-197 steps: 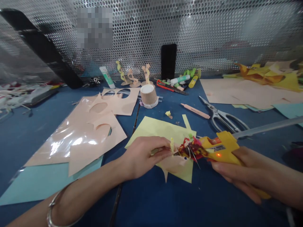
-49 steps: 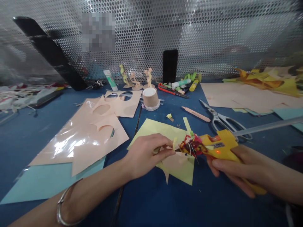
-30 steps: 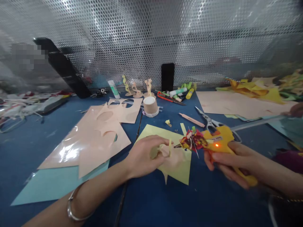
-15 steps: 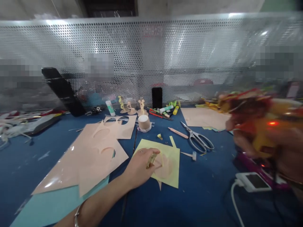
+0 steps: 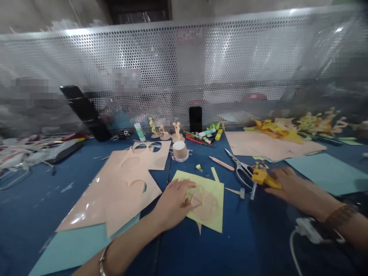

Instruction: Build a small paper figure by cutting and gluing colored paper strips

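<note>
i've brought the glue gun [image 5: 262, 177] over by the scissors [image 5: 239, 165], its tip now apart from the round peach paper [image 5: 211, 205] where my left hand [image 5: 171, 201] curls, while my right hand [image 5: 293, 188] meets the handle, both grips unclear.

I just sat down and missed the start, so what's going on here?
A person is working with both hands over paper pieces. The left hand is over a pale yellow sheet, its fingers at a peach paper circle; what they may be pinching is unclear. The right hand is at the handle of a yellow glue gun, by the scissors. Farther back, three small curled paper pieces stand on round bases.
</note>
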`<state>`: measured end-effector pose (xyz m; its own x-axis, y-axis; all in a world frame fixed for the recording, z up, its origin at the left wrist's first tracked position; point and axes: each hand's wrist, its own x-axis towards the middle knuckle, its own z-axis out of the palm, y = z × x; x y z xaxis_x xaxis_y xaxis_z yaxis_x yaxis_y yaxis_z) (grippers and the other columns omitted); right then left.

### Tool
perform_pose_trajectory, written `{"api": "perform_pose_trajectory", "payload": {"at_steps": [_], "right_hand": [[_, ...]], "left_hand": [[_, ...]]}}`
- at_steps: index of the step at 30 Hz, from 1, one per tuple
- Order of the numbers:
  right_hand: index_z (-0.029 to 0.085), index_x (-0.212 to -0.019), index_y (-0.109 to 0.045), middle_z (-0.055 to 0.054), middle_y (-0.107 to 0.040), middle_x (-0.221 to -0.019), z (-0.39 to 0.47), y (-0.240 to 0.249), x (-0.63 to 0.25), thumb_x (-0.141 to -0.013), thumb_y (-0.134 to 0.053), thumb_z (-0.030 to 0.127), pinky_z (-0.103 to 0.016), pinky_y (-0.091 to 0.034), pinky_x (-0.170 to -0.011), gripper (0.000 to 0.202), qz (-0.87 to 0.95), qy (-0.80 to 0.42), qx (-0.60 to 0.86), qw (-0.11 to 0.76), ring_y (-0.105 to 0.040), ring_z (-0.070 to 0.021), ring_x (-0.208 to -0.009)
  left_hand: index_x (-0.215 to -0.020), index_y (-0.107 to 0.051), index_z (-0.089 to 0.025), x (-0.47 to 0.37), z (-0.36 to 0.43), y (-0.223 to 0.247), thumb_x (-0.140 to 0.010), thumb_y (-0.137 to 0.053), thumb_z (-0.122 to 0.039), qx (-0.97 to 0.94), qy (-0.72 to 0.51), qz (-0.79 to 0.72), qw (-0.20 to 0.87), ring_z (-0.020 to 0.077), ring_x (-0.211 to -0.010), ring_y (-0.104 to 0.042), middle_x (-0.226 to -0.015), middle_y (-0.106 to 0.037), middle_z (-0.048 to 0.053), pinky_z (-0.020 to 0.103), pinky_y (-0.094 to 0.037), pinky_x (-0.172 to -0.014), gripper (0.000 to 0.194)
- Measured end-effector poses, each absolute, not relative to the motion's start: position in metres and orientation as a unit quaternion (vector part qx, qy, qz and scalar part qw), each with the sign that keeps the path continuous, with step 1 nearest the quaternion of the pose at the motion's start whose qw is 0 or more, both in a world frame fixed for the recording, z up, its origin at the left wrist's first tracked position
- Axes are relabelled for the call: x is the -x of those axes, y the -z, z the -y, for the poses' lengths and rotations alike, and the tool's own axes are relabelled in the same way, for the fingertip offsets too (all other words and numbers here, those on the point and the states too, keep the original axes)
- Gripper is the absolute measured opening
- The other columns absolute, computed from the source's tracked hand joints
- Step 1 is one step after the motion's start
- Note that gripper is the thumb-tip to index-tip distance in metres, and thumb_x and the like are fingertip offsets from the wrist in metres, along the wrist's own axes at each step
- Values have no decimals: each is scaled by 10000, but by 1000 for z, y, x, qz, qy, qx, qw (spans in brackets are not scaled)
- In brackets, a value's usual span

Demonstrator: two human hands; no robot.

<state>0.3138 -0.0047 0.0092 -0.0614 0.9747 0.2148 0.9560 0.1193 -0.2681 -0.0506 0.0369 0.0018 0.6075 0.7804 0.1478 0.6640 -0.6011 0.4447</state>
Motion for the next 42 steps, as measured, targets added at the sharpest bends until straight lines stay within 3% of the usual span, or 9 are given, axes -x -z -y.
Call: {"api": "perform_pose_trajectory", "payload": {"at_steps": [2,4,7,11,13,16,20,32,42], "right_hand": [[209,-1106,-535,-207,-537,-1151,12,-26,-295,-805,-568,350,-512,-415,-718,335,730,-1,664,162,-553,-442,-960],[251,-1176,-513,-139,-555,-1201,17,-38,-261,-869,-522,406,-493,-430,-846,344,751,-32,636,175,-562,-364,-1031],[271,-1064,-588,-58,-612,-1075,13,-39,-201,-918,-472,375,-337,-510,-745,214,791,-206,541,198,-628,-207,-866],[284,-1177,-572,-32,-621,-1138,-5,-22,-153,-881,-539,236,-304,-504,-793,301,787,-291,487,242,-627,-165,-897],[277,-1091,-619,-18,-657,-1064,-12,-14,-149,-881,-547,221,-292,-497,-776,229,785,-306,473,259,-627,-160,-872],[248,-920,-651,-7,-685,-914,-15,-7,-153,-904,-532,242,-291,-480,-749,121,778,-309,479,265,-626,-165,-837],[234,-857,-631,-11,-686,-897,-13,-5,-158,-918,-518,278,-289,-466,-732,136,775,-300,502,242,-628,-169,-831],[232,-952,-612,4,-688,-937,-12,1,-161,-921,-473,137,-210,-472,-746,171,801,-271,470,254,-642,-118,-868],[254,-969,-586,28,-685,-953,-11,2,-161,-918,-480,123,-175,-460,-787,176,807,-260,458,268,-634,-90,-896]], "left_hand": [[-1146,-529,-236,52,-37,0,-815,-558,-200,-882,-162,-403,180,242,-1228,-511,-1264,-618,58,476,-304,-1094,334],[-1157,-529,-249,52,-37,3,-824,-559,-230,-886,-157,-397,184,238,-1277,-463,-1296,-600,41,476,-266,-1115,335],[-1205,-507,-270,51,-36,6,-813,-564,-242,-894,-146,-380,188,231,-1306,-430,-1327,-579,18,483,-230,-1130,397],[-1131,-544,-273,48,-34,9,-846,-551,-352,-902,-134,-366,184,237,-1302,-437,-1278,-608,31,505,-231,-1121,296],[-1120,-547,-268,46,-34,10,-861,-537,-386,-900,-138,-368,187,228,-1280,-459,-1259,-614,39,500,-226,-1123,286],[-1194,-510,-286,45,-34,11,-863,-543,-400,-896,-142,-369,204,218,-1252,-482,-1287,-596,29,487,-212,-1130,352],[-1228,-499,-300,46,-36,13,-861,-560,-391,-896,-135,-361,221,209,-1263,-462,-1312,-574,6,455,-195,-1138,383],[-1251,-495,-300,47,-39,14,-875,-551,-371,-897,-123,-357,229,191,-1286,-428,-1339,-547,-19,410,-201,-1127,387],[-1253,-498,-302,48,-38,15,-876,-550,-374,-897,-124,-357,229,194,-1292,-421,-1338,-550,-18,413,-186,-1133,387]]}}
